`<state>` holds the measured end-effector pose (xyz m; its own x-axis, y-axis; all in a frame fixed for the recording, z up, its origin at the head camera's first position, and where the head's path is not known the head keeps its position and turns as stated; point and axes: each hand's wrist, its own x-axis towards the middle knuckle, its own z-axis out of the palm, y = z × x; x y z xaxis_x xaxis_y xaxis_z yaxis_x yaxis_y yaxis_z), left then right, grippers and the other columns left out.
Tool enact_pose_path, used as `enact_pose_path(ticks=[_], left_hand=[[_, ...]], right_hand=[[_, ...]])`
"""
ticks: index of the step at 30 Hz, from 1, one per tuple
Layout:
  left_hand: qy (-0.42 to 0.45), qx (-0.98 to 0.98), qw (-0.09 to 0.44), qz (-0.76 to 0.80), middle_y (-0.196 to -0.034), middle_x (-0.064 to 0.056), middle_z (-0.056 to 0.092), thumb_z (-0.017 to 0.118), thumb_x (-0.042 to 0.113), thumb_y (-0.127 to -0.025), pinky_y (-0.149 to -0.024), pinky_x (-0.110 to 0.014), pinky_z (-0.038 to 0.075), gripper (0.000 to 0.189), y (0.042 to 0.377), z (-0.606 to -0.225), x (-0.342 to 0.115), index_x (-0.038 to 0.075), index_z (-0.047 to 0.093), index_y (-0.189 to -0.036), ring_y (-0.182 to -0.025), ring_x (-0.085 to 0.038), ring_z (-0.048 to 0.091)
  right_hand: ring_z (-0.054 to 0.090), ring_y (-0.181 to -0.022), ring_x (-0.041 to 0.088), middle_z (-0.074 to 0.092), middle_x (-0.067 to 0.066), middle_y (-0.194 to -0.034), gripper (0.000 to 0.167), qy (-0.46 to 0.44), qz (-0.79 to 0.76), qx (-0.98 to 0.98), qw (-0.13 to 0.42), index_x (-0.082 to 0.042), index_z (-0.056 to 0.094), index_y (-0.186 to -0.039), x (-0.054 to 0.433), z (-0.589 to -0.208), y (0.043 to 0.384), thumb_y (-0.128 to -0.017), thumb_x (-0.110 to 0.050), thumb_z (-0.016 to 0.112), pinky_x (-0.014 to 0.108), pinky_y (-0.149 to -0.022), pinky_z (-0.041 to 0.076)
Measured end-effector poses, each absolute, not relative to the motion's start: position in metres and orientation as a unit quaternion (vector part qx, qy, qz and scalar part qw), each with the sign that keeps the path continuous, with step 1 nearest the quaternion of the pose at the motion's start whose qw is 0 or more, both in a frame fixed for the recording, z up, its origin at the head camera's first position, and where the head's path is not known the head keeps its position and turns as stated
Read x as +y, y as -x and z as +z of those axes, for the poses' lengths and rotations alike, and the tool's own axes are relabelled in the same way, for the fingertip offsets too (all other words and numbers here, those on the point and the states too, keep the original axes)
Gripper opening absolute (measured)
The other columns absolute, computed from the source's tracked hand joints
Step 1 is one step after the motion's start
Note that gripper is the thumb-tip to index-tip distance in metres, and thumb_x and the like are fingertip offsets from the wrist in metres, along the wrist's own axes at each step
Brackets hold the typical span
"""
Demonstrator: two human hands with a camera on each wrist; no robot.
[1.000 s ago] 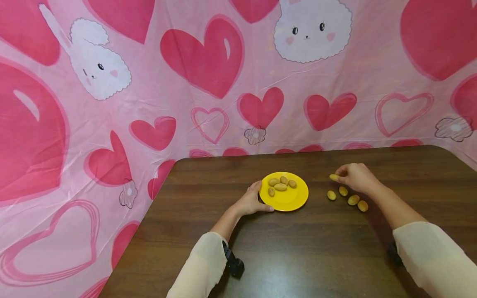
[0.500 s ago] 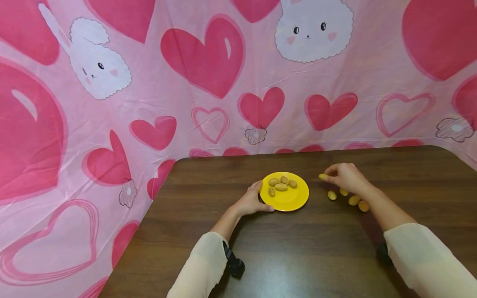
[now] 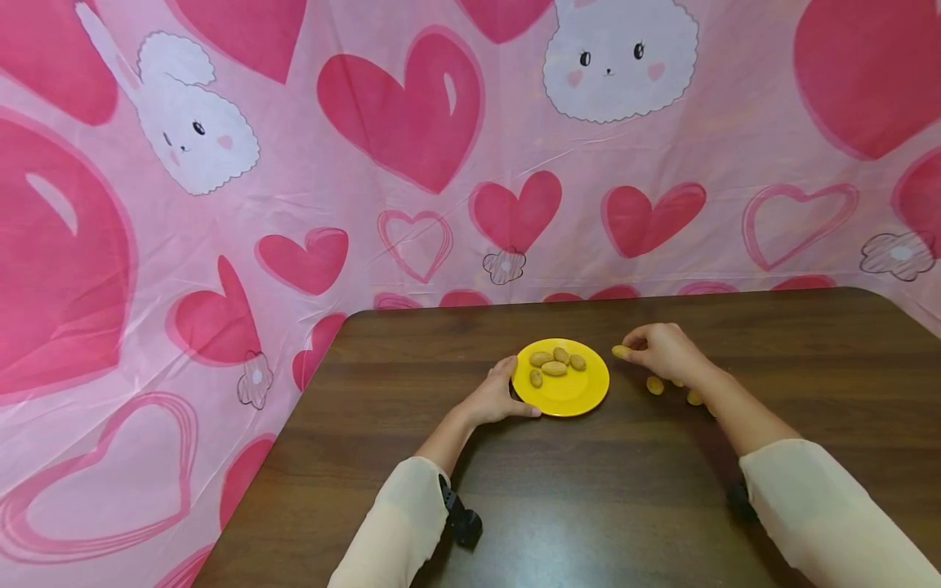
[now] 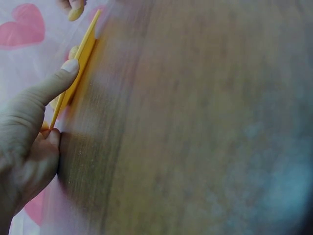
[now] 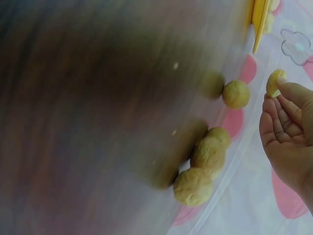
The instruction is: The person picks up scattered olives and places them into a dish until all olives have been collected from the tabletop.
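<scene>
**Right hand (image 3: pixel 665 351) pinches a small, oval, yellow-brown piece (image 3: pixel 621 352) near a round yellow plate (image 3: pixel 569 396)**

Nearest, two loose cream-coloured sleeves (image 3: pixel 397 523) reach in from the lower part of the head view, each with a small black device (image 3: pixel 463 525) by the cuff. They extend over a dark brown, wood-grained table (image 3: pixel 588 490) with rounded far corners and a pale sheen toward the near side.

The left hand (image 3: pixel 494 398) grips the plate at its left side, thumb against the near rim and fingers bent round the edge farther along. The plate lies flat on the table. To its right, four loose yellow-brown ovals (image 3: pixel 655 385) rest on the wood, some partly covered by the right forearm in the head view. The right wrist view shows all four: one sits apart, toward the plate, while three overlap in a row, so whether they touch cannot be told.

Slightly farther off, the right hand holds its single piece between thumb and finger, clear of the table and just beside the plate's right rim. Five similar ovals (image 3: pixel 555 369) lie grouped on the plate, toward its far left part.

Behind the table hangs a wrinkled pink cloth (image 3: pixel 515 98) printed with red hearts (image 3: pixel 400 114) and white rabbit faces (image 3: pixel 617 65).
</scene>
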<state>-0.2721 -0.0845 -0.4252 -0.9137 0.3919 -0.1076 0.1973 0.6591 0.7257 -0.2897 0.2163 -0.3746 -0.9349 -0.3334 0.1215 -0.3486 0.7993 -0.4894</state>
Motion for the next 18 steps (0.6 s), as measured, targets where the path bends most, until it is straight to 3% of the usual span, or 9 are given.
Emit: enact_pose_path(ticks=[18], left_hand=[[-0.160,0.902,0.130,0.380,-0.151,-0.008,0.017,0.078,0.034,-0.073,-0.108,-0.040,0.020,0.100,0.270,-0.425,-0.085,0.006,0.017,-0.147,-0.135,-0.023,0.020]], right_hand=[[0.057,-0.070,0.016,0.066,0.002,-0.079,0.016,-0.223,0.253,-0.941,-0.006,0.001,0.070,-0.092,0.181,-0.376,0.293,-0.083,-0.013,0.068,0.033,-0.065,0.051]])
